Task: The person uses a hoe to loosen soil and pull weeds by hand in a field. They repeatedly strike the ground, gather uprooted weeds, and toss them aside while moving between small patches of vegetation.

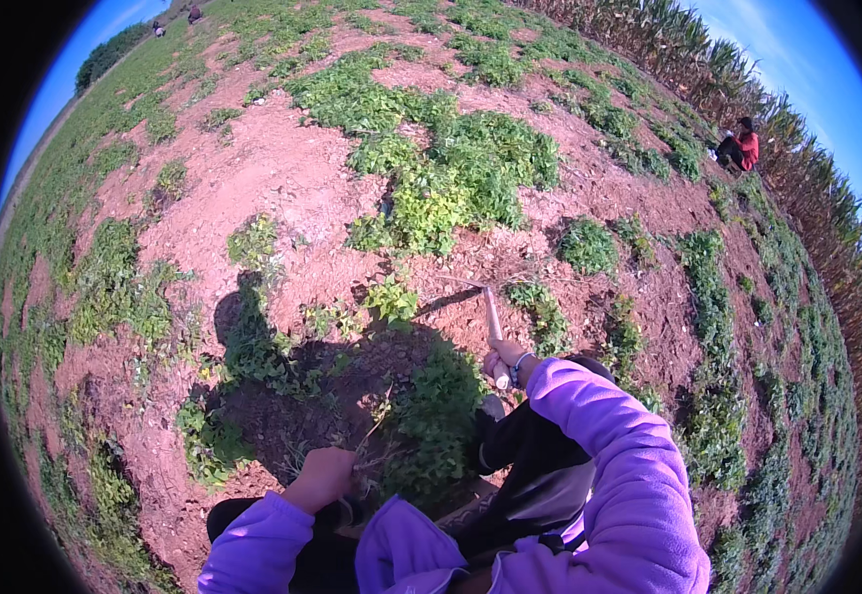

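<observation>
My right hand (507,358) grips the wooden handle of a small hand hoe (492,315), its thin metal blade out over the reddish soil in front of me. Low in the picture, my left hand (327,475) is closed around thin dry plant stems (379,425) with a few withered leaves. Between my hands a bushy green plant (435,416) grows in shade. Beyond the hoe blade, to the left, stands a small light-green plant (392,301).
Low leafy plants (475,167) grow in patches over the sloping soil. A person in red (744,146) sits at the upper right beside tall maize (802,141). Other people are far off at the upper left. My bent legs lie close below my hands.
</observation>
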A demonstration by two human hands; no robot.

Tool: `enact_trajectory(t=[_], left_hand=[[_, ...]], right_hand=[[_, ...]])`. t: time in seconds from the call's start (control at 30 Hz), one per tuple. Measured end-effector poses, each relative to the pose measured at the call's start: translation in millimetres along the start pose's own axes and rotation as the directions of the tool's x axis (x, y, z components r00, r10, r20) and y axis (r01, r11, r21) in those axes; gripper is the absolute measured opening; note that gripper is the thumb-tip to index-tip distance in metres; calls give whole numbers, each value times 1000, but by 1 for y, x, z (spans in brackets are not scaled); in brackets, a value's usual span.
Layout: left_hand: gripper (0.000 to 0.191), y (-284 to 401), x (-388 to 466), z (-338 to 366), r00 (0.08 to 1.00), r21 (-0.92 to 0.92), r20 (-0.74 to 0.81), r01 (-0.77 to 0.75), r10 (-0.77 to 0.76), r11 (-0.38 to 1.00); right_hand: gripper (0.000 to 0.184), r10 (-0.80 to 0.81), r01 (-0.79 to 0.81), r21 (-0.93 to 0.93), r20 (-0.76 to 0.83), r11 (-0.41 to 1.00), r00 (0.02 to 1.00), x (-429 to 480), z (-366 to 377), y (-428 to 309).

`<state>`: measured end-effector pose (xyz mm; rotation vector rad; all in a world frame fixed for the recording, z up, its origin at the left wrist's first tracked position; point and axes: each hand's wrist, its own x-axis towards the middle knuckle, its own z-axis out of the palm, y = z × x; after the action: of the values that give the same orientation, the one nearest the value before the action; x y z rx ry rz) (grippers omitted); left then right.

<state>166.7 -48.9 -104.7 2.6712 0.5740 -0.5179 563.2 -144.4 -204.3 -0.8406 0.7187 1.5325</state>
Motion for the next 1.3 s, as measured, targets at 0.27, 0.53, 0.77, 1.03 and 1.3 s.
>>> enact_trajectory(t=[0.27,0.53,0.77,1.03,1.3], left_hand=[[13,-5,0,5,999,-21,-30,15,-15,1000],[16,-7,6,9,999,-26,-32,18,-19,999],[19,-12,4,16,999,-28,-32,12,-13,1000],[19,-12,8,10,998,-20,-37,45,-46,999],[16,-14,7,16,998,19,-31,48,-48,999]], right_hand=[[28,-562,536,-460,93,708,822,-17,8,41],[29,-392,378,-399,50,835,918,14,-9,19],[31,-460,488,-195,173,851,871,-3,-15,86],[35,-191,192,-7,63,981,979,40,-44,129],[32,-541,544,-103,56,833,839,7,-24,117]])
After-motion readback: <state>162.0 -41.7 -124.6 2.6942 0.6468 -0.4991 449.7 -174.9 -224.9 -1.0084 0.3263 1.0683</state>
